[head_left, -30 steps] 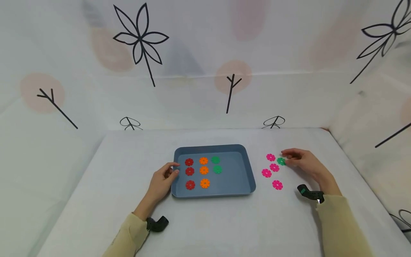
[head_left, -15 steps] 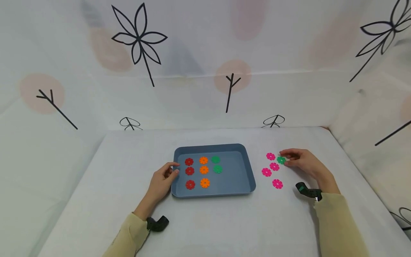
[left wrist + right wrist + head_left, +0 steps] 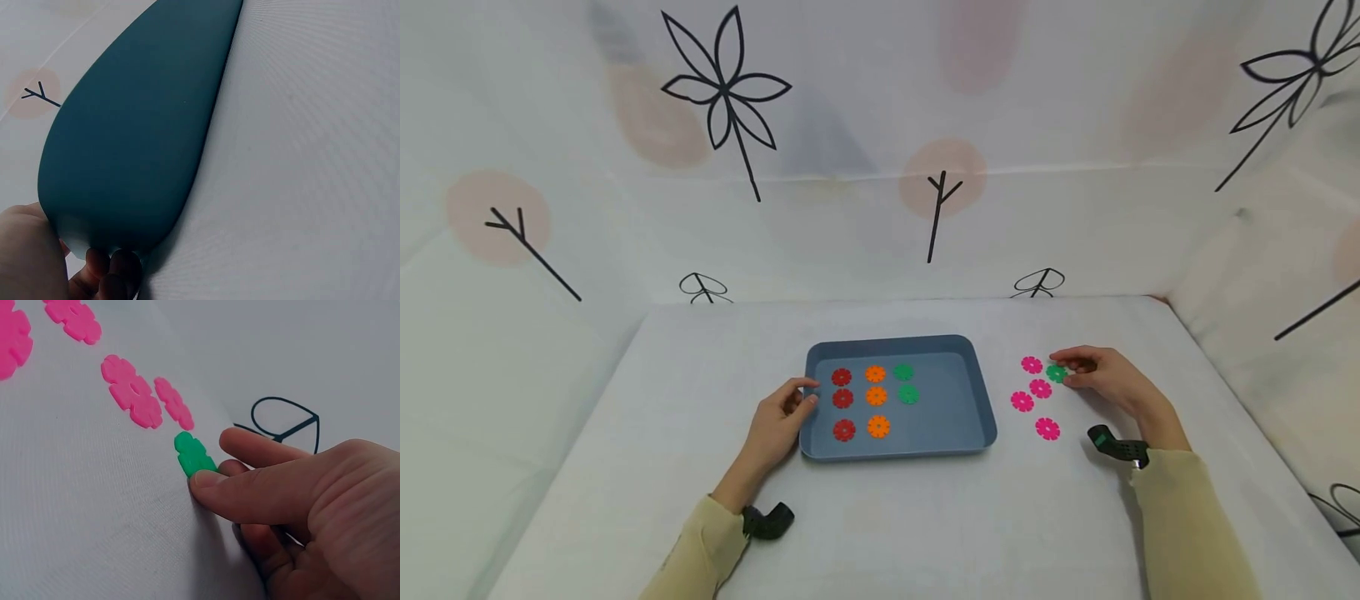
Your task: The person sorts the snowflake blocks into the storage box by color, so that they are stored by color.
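Note:
In the head view my left hand (image 3: 781, 423) grips the left rim of a blue-grey tray (image 3: 955, 417), whose wall also fills much of the left wrist view. Inside the tray lie three red notched plastic discs (image 3: 843, 398), three orange ones (image 3: 876, 396) and two green ones (image 3: 908, 394). Right of the tray, my right hand (image 3: 1108, 382) pinches another green notched disc (image 3: 1056, 373) by its edge. The right wrist view shows the thumb on the near edge of this green disc (image 3: 192, 456), with the index finger stretched out beyond it. Part of the disc is hidden by the fingers.
Several pink notched discs (image 3: 1041, 389) lie on the white cloth between the tray and my right hand. A white fabric wall (image 3: 850, 242) with plant drawings stands behind the table. Each wrist wears a dark camera mount (image 3: 767, 522).
My right hand has shifted slightly left at the green disc, and its index finger reaches a little further over. The left hand and tray stay in place.

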